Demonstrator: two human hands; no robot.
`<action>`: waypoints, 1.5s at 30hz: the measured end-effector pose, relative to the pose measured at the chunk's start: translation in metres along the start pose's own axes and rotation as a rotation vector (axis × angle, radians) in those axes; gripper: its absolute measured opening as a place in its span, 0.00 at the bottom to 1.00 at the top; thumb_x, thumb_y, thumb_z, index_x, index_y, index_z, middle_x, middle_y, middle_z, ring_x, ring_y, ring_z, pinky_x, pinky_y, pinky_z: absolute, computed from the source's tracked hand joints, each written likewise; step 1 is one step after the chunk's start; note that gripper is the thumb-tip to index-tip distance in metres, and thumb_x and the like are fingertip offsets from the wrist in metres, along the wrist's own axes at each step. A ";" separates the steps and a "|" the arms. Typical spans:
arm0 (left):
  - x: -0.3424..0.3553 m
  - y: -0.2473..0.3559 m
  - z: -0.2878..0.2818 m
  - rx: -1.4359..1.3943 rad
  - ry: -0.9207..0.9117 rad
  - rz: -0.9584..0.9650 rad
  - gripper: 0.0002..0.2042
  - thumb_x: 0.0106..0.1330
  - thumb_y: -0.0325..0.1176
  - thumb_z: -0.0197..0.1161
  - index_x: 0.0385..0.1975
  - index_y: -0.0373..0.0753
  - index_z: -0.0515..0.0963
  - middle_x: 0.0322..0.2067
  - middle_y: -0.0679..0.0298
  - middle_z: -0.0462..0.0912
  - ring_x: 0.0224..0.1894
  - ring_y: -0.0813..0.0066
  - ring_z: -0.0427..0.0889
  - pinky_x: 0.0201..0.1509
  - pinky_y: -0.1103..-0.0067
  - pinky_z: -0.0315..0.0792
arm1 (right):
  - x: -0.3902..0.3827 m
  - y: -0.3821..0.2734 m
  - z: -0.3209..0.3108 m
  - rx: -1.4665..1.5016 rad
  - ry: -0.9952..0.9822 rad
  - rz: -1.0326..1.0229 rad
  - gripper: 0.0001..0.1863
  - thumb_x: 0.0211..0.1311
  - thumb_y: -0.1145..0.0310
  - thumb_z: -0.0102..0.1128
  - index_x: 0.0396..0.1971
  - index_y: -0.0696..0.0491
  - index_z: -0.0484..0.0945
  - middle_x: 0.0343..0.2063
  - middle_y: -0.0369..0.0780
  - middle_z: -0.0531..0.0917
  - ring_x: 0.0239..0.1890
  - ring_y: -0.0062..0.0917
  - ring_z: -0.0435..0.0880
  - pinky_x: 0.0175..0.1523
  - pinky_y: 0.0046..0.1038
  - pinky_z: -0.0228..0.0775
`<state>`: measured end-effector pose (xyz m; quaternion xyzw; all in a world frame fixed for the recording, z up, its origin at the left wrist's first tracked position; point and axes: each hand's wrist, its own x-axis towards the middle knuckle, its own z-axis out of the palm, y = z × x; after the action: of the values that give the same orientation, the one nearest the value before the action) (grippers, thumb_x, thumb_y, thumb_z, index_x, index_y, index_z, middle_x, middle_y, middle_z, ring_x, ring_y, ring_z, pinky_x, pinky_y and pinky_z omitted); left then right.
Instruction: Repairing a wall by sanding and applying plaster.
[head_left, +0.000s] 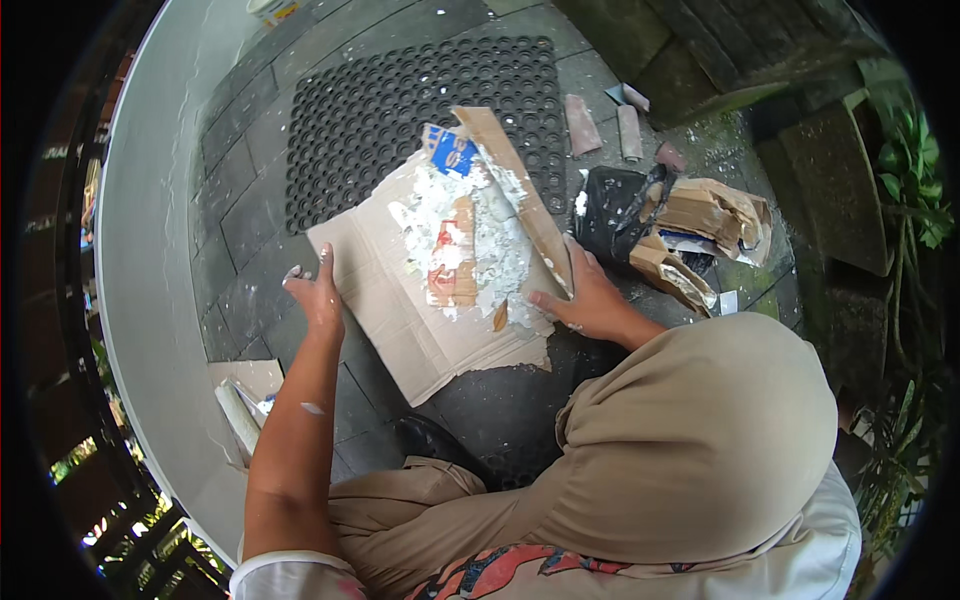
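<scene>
In front of me is a sheet of cardboard, creased, with a torn near edge. White flakes and crumbs lie heaped on it, with a brown strip with red print and a dry leaf among them. My right hand grips the right side of the sheet, where a brown flap is folded up, its thumb on top and other fingers along the outer edge. My left hand is beside the left corner, thumb and a finger apart; whether it touches the edge is unclear.
A black rubber mat lies beyond the cardboard on grey paving. To the right are a black plastic bag, torn brown paper packaging and several scraps. A paint roller rests at the left by a pale curved wall.
</scene>
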<state>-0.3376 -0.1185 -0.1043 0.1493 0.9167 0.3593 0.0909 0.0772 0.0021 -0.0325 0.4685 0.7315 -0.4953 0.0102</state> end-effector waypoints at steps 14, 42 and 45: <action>-0.069 0.075 0.041 -0.141 -0.583 0.006 0.43 0.57 0.59 0.68 0.59 0.28 0.61 0.54 0.47 0.67 0.55 0.61 0.71 0.63 0.69 0.62 | 0.001 0.020 0.012 0.106 0.081 -0.032 0.53 0.59 0.45 0.64 0.71 0.60 0.45 0.64 0.58 0.60 0.68 0.48 0.60 0.71 0.40 0.51; -0.139 0.182 0.023 -0.571 -0.802 -0.242 0.48 0.58 0.53 0.72 0.59 0.28 0.43 0.56 0.43 0.63 0.61 0.58 0.68 0.66 0.67 0.64 | 0.000 -0.070 -0.046 -0.082 -0.398 -0.216 0.70 0.49 0.31 0.66 0.68 0.71 0.35 0.67 0.66 0.49 0.72 0.53 0.51 0.74 0.37 0.46; -0.146 0.187 0.023 -0.576 -0.772 -0.262 0.50 0.56 0.53 0.73 0.59 0.26 0.43 0.56 0.42 0.63 0.60 0.59 0.69 0.64 0.69 0.65 | -0.003 -0.079 -0.039 -0.199 -0.392 -0.204 0.73 0.46 0.31 0.68 0.68 0.72 0.35 0.67 0.68 0.49 0.71 0.54 0.54 0.73 0.37 0.50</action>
<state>-0.1555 -0.0233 0.0160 0.1239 0.6907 0.5021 0.5055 0.0415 0.0232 0.0449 0.2839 0.8041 -0.5008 0.1482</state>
